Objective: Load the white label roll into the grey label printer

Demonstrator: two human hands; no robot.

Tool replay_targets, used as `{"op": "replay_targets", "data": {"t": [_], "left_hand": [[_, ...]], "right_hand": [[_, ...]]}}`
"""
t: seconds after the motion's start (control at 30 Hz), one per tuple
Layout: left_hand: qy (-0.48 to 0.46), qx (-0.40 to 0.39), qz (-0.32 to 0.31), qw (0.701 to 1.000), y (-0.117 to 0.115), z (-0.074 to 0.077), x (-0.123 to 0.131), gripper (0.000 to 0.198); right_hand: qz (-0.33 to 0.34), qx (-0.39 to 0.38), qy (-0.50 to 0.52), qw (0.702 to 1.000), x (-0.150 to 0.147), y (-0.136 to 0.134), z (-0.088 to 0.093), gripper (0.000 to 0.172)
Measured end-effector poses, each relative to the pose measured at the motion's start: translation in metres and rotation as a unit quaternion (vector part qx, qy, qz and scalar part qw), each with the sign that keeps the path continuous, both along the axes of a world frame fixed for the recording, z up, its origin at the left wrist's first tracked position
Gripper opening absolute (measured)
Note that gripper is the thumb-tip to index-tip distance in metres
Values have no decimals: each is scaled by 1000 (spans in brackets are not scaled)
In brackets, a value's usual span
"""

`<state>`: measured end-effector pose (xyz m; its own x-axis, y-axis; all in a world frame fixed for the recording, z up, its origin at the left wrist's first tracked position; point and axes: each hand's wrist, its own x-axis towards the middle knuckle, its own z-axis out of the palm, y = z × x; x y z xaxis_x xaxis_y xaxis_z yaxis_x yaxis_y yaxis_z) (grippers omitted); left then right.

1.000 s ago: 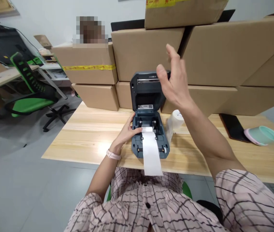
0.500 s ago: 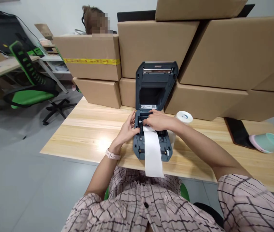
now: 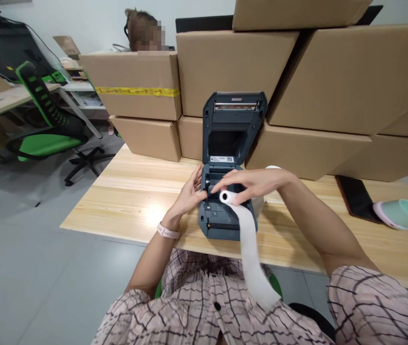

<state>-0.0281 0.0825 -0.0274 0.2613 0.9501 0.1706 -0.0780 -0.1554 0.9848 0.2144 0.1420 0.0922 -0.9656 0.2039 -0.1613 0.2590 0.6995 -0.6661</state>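
A dark grey label printer [image 3: 225,158] stands on the wooden table [image 3: 135,201] with its lid raised. My right hand [image 3: 252,184] grips a small white paper roll [image 3: 226,197] just above the printer's open bay; its loose strip [image 3: 252,254] trails down toward my lap. My left hand [image 3: 189,194] rests against the printer's left side, fingers bent on its edge. A second white roll [image 3: 272,167] stands behind my right wrist, mostly hidden.
Stacked cardboard boxes [image 3: 232,67] line the back of the table. A black phone [image 3: 356,196] and a mint cup on its side [image 3: 400,213] lie at right. A green office chair [image 3: 45,129] stands at left; a person sits behind the boxes.
My right hand came down from the raised lid into the printer bay, then lifted the paper roll out; the strip now swings to the right.
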Motion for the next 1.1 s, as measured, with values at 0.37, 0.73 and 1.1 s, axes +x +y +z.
{"op": "replay_targets", "data": {"t": [0.37, 0.73, 1.1], "left_hand": [[15, 7, -2, 1000, -5, 10, 3, 100], [13, 9, -7, 1000, -5, 10, 1, 102], [13, 12, -11, 1000, -5, 8, 1, 101]], "right_hand": [[-427, -139, 192, 873, 184, -67, -82, 24], [-507, -149, 167, 832, 190, -18, -105, 79], [-402, -122, 127, 899, 123, 10, -89, 74]]}}
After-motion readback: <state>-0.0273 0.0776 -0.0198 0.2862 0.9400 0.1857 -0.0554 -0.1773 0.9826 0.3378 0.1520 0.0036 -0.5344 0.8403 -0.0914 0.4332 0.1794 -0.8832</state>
